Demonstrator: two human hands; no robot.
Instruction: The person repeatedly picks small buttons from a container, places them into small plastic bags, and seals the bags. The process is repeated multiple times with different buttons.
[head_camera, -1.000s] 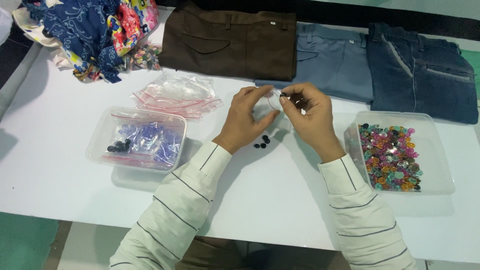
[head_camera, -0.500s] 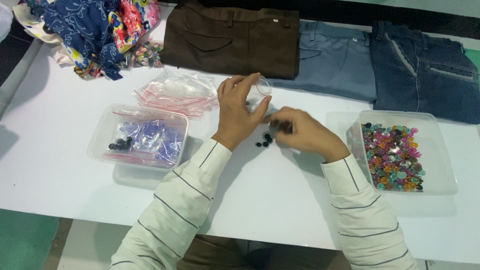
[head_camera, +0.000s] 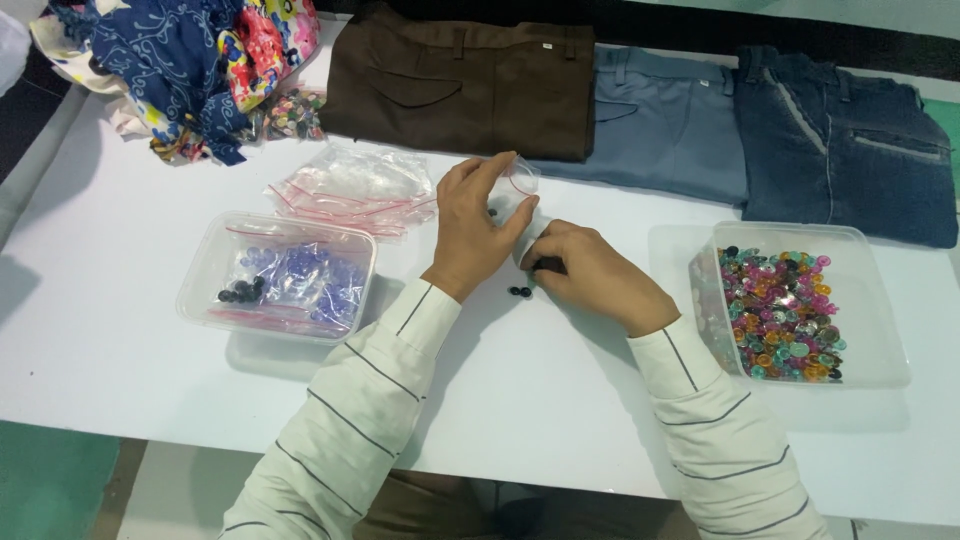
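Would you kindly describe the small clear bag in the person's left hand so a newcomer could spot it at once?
Start at the brown trousers folded at the far edge of the white table. Just below their hem, the left hand pinches a small clear bag. Unlike the flat pile of bags beside it, it is held up, with dark buttons lying below.

Right hand drops from the small clear bag to the black buttons on the tabletop.

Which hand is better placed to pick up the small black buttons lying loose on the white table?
Probably the right hand: it rests beside the small black buttons, fingertips down. The left hand holds up a small clear plastic bag.
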